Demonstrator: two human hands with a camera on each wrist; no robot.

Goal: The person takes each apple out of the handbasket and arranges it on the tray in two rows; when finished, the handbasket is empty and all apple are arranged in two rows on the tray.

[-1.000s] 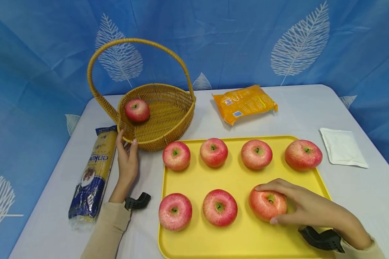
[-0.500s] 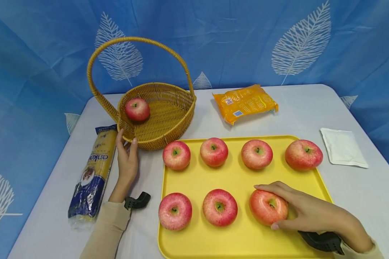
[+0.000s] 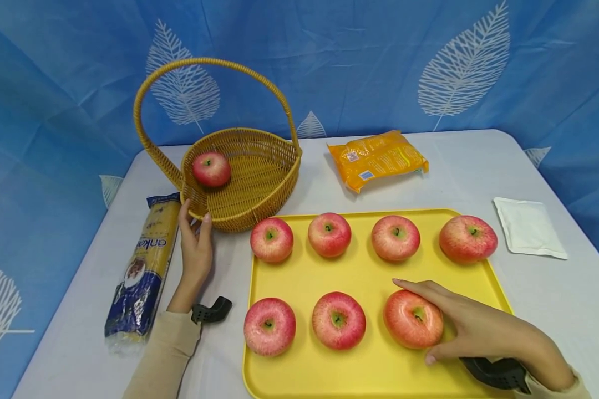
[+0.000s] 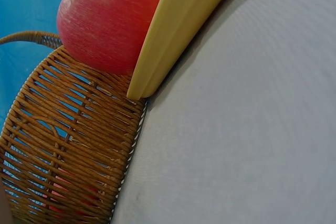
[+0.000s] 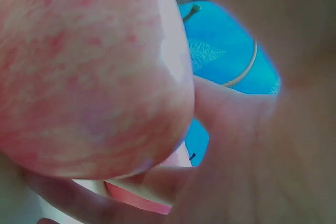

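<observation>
While on the tray (image 3: 369, 277), the apple (image 3: 412, 318) sits between right fingers (image 3: 419, 288)

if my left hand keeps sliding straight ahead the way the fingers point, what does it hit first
The wicker basket. Your left hand lies flat on the table, fingertips at the basket's near wall; actual contact is unclear.

Right hand (image 3: 471, 327) grips apple (image 3: 412, 319) on tray (image 3: 369, 277).
</observation>
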